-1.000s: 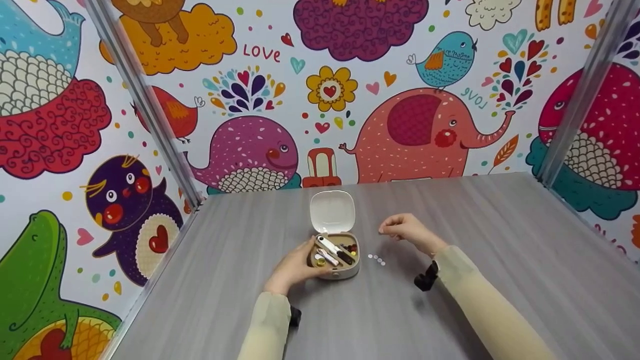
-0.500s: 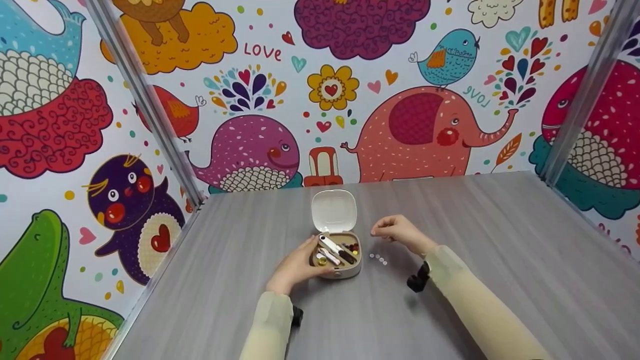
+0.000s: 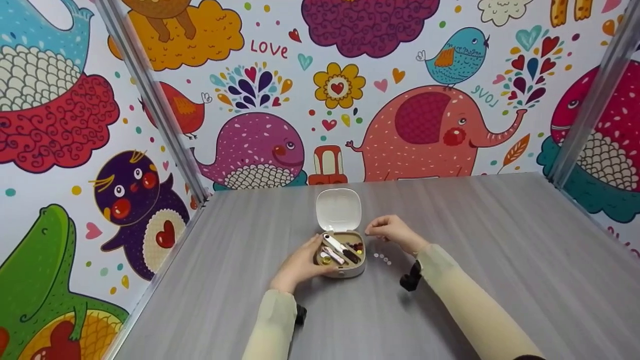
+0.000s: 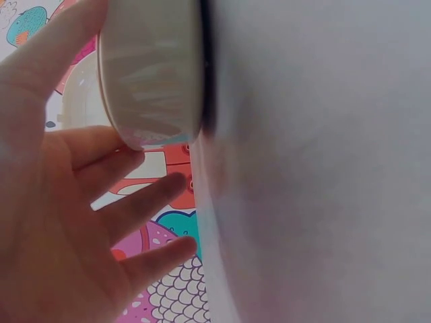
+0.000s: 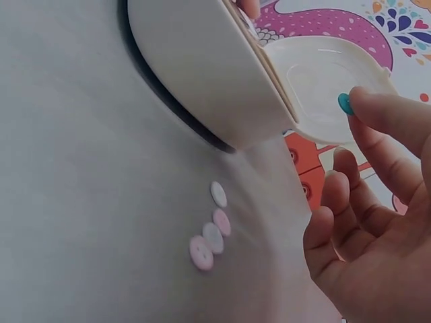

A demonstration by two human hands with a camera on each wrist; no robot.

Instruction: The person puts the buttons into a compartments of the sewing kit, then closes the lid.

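A small white sewing box stands on the table, its lid raised at the back. My left hand grips the box's left side, thumb at the front and fingers toward the back; the left wrist view shows index and middle fingertips at the wall and the other fingers spread. Between thumb and index finger my right hand pinches a teal button, just right of the box's back corner. Its other fingers are loosely curled. Several white and pink buttons lie on the table right of the box.
The box's beige tray has slanted compartments with a white-and-black tool, a small gold round item and dark red and yellow buttons. A grey table runs back to a wall printed with cartoon animals. Metal posts mark the corners.
My right hand has moved left toward the box with the teal button pinched in it. My left hand keeps its grip on the box, and the view has shifted slightly.
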